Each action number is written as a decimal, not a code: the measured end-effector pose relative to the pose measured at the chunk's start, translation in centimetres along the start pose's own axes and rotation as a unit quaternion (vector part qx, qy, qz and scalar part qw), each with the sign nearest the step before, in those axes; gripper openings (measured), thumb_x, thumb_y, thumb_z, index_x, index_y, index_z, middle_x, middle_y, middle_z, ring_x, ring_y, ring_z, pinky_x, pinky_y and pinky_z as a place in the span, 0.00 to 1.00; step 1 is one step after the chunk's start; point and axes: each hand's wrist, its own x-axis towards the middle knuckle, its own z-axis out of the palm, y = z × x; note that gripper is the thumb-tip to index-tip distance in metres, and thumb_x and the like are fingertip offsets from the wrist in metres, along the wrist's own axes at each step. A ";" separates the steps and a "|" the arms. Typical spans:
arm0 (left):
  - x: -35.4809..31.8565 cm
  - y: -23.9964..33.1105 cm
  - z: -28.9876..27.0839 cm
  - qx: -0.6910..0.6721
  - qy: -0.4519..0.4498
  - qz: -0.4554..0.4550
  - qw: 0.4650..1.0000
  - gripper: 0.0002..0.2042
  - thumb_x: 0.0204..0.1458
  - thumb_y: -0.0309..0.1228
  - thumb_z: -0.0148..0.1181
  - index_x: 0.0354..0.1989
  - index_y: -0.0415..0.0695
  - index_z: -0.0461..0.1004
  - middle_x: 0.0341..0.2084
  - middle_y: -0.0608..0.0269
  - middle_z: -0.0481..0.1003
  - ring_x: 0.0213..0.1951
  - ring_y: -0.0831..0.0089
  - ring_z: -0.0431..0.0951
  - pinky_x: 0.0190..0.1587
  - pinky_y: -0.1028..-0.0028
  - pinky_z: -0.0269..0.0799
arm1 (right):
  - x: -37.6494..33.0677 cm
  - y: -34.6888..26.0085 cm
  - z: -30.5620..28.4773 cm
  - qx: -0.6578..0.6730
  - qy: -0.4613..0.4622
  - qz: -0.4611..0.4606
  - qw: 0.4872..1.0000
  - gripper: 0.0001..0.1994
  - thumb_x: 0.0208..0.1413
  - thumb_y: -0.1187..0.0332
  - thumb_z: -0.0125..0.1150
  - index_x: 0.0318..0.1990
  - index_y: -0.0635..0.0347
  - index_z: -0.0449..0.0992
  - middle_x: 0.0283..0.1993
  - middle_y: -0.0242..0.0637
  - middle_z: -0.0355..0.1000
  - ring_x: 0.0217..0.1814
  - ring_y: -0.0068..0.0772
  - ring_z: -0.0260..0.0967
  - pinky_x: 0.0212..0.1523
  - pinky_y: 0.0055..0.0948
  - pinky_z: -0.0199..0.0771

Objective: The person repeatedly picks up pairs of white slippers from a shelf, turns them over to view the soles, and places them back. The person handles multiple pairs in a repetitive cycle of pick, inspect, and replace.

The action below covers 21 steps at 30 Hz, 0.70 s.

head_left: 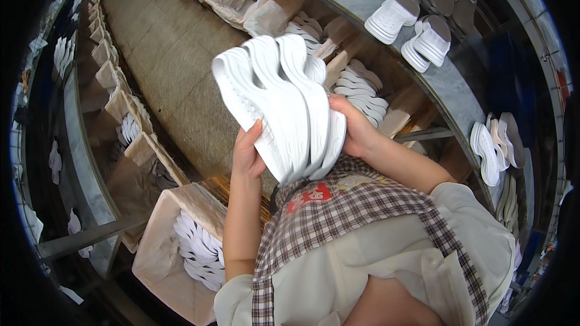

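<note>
Several white shoe soles [284, 105] stacked at centre frame, gripped between both hands: left hand [248, 154] clasped on the lower left edge, right hand [356, 130] on the right side. More soles in paper-lined box [163, 247], lower left; grey shelf [447, 84], upper right.

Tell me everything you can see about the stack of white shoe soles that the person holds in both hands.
The stack of white moulded shoe soles holds about four thick, chunky pieces pressed side by side. They look like matte foam or rubber, with small dimples along one sidewall. The stack is held up in front of the chest, tilted, toes pointing up and left. The left hand grips its lower left edge, thumb on the front; the right hand supports the right side. Nothing else touches it.
</note>
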 end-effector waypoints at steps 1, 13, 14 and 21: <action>0.0 0.2 0.0 0.006 -0.017 0.016 1.000 0.27 0.56 0.26 0.51 0.62 0.32 0.50 0.55 0.45 0.64 0.54 0.55 0.70 0.55 0.59 0.71 | -0.2 -0.1 0.0 0.018 0.027 -0.033 0.999 0.26 0.53 0.60 0.57 0.55 0.60 0.56 0.55 0.43 0.62 0.59 0.36 0.59 0.56 0.36 0.63; -0.1 -0.1 0.4 -0.057 -0.101 0.072 0.991 0.27 0.54 0.34 0.57 0.58 0.31 0.59 0.53 0.45 0.67 0.50 0.57 0.74 0.48 0.60 0.77 | -1.8 -0.7 0.3 -0.112 -0.113 -0.194 0.968 0.38 0.43 0.65 0.65 0.59 0.55 0.47 0.71 0.46 0.34 0.71 0.40 0.35 0.69 0.39 0.36; -0.1 -0.4 0.3 -0.067 -0.088 0.071 0.991 0.26 0.54 0.35 0.56 0.58 0.31 0.60 0.53 0.46 0.68 0.50 0.58 0.74 0.48 0.61 0.77 | -2.0 -0.7 0.2 -0.120 -0.118 -0.204 0.965 0.39 0.43 0.65 0.66 0.59 0.55 0.47 0.71 0.47 0.33 0.72 0.41 0.35 0.69 0.40 0.35; 0.5 -0.7 -1.6 -0.061 -0.119 0.069 0.989 0.26 0.55 0.35 0.55 0.60 0.34 0.59 0.55 0.50 0.67 0.52 0.61 0.73 0.50 0.64 0.74 | -2.9 -1.0 0.5 -0.144 -0.130 -0.227 0.954 0.42 0.41 0.62 0.68 0.60 0.55 0.45 0.71 0.48 0.32 0.72 0.41 0.32 0.69 0.39 0.34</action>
